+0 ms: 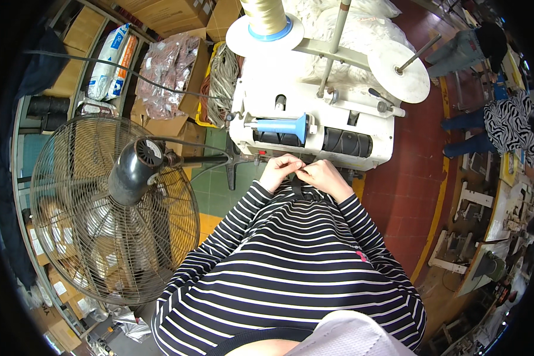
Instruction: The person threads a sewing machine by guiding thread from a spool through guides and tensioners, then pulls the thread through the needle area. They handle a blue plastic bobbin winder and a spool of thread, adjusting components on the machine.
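Observation:
In front of my waist, my left hand [280,172] and my right hand [325,178] meet with their fingertips pinched together. Whatever lies between the fingers is too small to make out. Just beyond them stands a white thread-winding machine [261,89] with two black grooved rollers [347,142]. An empty-looking blue cone [276,126] lies sideways over the left roller. Above it, a large cone of cream thread [266,21] stands on a white disc. A second white disc [391,65] on the right bears only a bare rod.
A big caged fan [137,172] stands close on my left. Boxes and a bag of brownish bundles [169,68] fill the shelving behind it. White plastic bags [356,35] lie beyond the machine. Two people stand at the far right, near a workbench [486,261].

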`<state>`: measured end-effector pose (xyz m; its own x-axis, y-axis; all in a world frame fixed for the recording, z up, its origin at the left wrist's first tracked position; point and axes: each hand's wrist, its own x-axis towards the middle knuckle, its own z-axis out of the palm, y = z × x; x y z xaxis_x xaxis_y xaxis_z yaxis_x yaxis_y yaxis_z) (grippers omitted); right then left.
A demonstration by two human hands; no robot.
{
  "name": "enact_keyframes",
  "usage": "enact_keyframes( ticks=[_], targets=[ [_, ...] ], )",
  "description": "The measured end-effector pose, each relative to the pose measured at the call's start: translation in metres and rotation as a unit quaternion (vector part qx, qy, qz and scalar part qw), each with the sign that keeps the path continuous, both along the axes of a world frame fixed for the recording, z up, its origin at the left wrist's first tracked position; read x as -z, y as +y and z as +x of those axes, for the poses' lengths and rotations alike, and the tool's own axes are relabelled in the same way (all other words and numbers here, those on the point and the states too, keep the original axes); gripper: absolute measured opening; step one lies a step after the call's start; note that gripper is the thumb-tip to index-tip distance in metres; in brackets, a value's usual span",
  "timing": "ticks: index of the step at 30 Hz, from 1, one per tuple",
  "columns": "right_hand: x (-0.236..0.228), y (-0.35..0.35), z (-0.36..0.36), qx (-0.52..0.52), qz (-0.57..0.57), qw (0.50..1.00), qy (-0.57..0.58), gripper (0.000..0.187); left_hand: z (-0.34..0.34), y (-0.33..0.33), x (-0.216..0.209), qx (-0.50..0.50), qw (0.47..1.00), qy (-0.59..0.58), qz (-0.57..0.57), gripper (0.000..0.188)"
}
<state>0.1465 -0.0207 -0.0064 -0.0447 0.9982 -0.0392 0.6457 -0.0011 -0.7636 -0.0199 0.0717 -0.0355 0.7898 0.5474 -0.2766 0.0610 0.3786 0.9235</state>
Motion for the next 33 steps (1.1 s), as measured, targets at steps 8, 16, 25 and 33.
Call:
enact_keyframes(
  ticks=[8, 16, 25, 33],
  targets=[
    [-0.010, -0.016, 0.017, 0.055, -0.056, 0.997, 0.005, 0.031, -0.065, 0.012, 0.031, 0.051, 0.948, 0.286, 0.128, 0.026],
    [-0.014, -0.036, 0.028, 0.098, -0.106, 0.989, -0.030, 0.020, -0.107, -0.009, 0.092, 0.055, 0.873, 0.463, 0.145, 0.098],
    [-0.026, -0.060, 0.037, 0.052, -0.081, 0.995, 0.019, 0.017, -0.025, -0.017, 0.093, -0.246, 0.952, 0.076, -0.163, 0.100],
    [-0.052, -0.056, 0.050, -0.056, -0.102, 0.992, 0.040, 0.012, -0.042, -0.012, 0.030, -0.279, 0.901, 0.062, -0.326, 0.026]
  ],
)
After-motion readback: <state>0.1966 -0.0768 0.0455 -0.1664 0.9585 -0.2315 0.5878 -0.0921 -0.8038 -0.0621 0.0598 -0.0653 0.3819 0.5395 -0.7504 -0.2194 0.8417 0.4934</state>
